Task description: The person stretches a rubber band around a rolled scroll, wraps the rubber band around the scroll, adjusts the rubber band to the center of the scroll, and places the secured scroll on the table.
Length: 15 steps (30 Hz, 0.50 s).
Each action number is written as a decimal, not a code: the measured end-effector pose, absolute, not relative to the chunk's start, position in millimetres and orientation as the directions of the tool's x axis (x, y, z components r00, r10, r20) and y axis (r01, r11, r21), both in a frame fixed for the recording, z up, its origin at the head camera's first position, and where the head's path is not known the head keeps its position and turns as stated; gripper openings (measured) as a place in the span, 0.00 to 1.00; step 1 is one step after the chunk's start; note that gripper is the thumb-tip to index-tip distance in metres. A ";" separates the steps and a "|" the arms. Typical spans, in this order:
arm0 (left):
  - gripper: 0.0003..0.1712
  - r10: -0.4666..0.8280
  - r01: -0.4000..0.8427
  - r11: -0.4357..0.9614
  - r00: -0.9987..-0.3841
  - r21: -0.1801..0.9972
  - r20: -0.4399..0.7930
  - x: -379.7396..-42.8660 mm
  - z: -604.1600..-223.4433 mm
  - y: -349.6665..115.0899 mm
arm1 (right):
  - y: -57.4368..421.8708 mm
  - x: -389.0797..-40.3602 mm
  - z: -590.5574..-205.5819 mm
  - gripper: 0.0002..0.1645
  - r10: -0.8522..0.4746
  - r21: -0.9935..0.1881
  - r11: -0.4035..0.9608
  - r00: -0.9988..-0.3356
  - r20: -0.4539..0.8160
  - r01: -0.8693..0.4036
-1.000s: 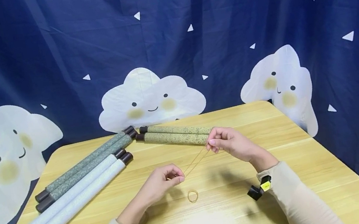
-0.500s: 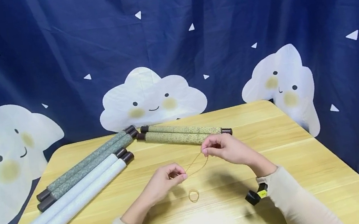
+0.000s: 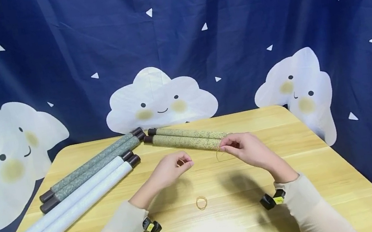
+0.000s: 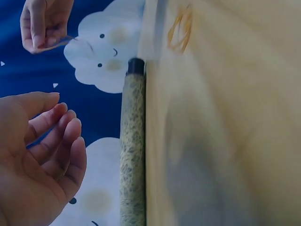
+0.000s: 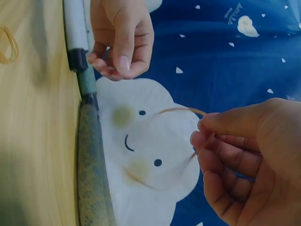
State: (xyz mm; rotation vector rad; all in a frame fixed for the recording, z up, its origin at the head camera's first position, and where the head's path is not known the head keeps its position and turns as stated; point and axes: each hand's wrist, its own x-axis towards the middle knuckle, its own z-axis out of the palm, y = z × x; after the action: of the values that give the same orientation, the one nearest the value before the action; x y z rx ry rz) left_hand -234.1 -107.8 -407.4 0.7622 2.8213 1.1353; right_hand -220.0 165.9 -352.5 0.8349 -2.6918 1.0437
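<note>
Between thumb and index finger my right hand (image 3: 247, 149) pinches a thin tan rubber band (image 5: 183, 109). The band hangs as a loose loop in the air, blurred in the right wrist view. My left hand (image 3: 171, 170) hovers to the left, apart from the band; its fingers (image 4: 70, 136) are loosely bent and nothing shows between them. On the table below and between the hands lies a small coil of rubber band (image 3: 201, 203). Just behind the right hand is a pair of yellow-green speckled scroll rolls (image 3: 186, 140), their right ends hidden by that hand.
At the left lie two grey-green rolls (image 3: 98, 163) and two white rolls (image 3: 79, 205) with dark end caps, slanting across the wooden table (image 3: 314, 201). A blue curtain (image 3: 174, 44) with white clouds hangs behind the table's far edge.
The rubber band was stretched between both hands, then slackened. Now my left hand has let go and moved up and back. The right hand keeps the band and has moved slightly right.
</note>
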 end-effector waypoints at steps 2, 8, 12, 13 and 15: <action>0.03 0.434 0.446 0.659 -0.883 0.606 0.179 -242.8 -403.4 -104.3 | 169.4 -222.3 -351.9 0.03 -0.432 -0.562 0.629 -0.843 0.321 -0.537; 0.05 0.470 0.521 0.721 -0.852 0.456 0.230 -270.5 -397.5 -93.8 | 179.0 -228.4 -351.4 0.05 -0.389 -0.552 0.659 -0.860 0.331 -0.511; 0.09 0.506 0.549 0.732 -0.834 0.404 0.219 -287.3 -398.5 -85.7 | 184.3 -231.6 -352.0 0.05 -0.363 -0.543 0.677 -0.867 0.341 -0.497; 0.11 0.515 0.554 0.730 -0.831 0.400 0.211 -291.2 -399.5 -83.6 | 185.6 -232.3 -352.4 0.06 -0.358 -0.539 0.683 -0.869 0.342 -0.493; 0.15 0.538 0.569 0.730 -0.820 0.379 0.194 -298.8 -402.5 -78.9 | 188.2 -233.7 -353.3 0.06 -0.349 -0.525 0.697 -0.871 0.346 -0.488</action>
State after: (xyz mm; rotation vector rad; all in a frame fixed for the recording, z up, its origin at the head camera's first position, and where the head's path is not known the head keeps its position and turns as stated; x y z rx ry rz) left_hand -298.8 -78.9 -402.5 0.9572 2.9875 0.6914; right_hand -233.7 188.2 -353.3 0.6726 -2.6878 0.9240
